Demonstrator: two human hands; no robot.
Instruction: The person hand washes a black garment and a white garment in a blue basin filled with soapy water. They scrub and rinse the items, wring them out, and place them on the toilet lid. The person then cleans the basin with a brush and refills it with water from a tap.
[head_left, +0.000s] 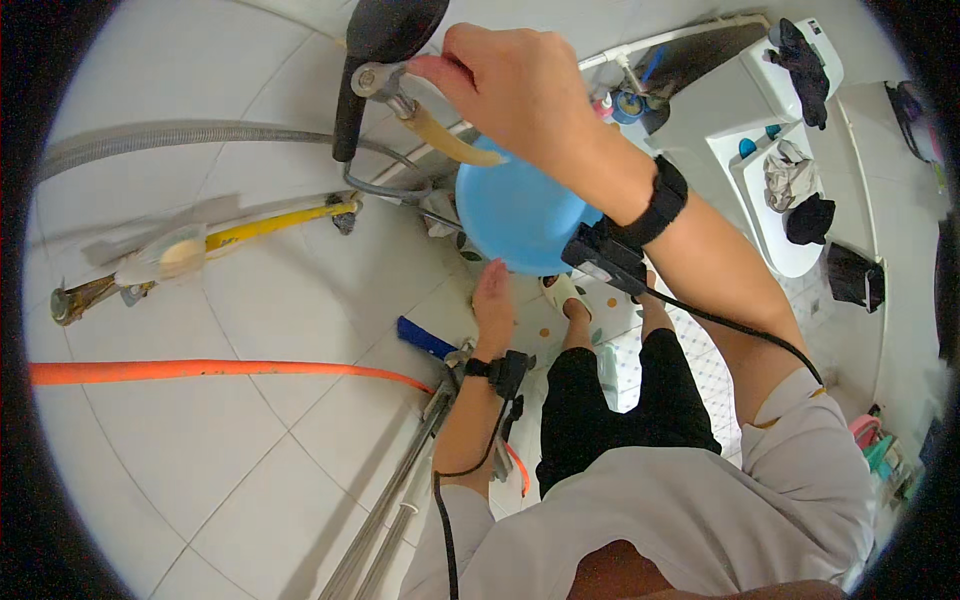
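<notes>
My right hand (502, 82) is at a metal tap (379, 81) on the tiled wall, its thumb and fingertips closed on the handle. A yellowish rubber hose (446, 142) runs from the tap's outlet, its end over a light blue plastic basin (510, 214). With my left hand (495, 300) I grip the near rim of that basin. The fingers beneath it are hidden, as is part of the basin behind my right forearm. Close beside the tap hangs a black shower head (390, 34).
A grey corrugated hose (202, 135), a yellow pipe (277, 225) and an orange hose (217, 367) run along the wall. A blue brush (424, 337) and metal poles (397, 487) stand by my left arm. Right, clothes lie on a white washbasin (787, 251).
</notes>
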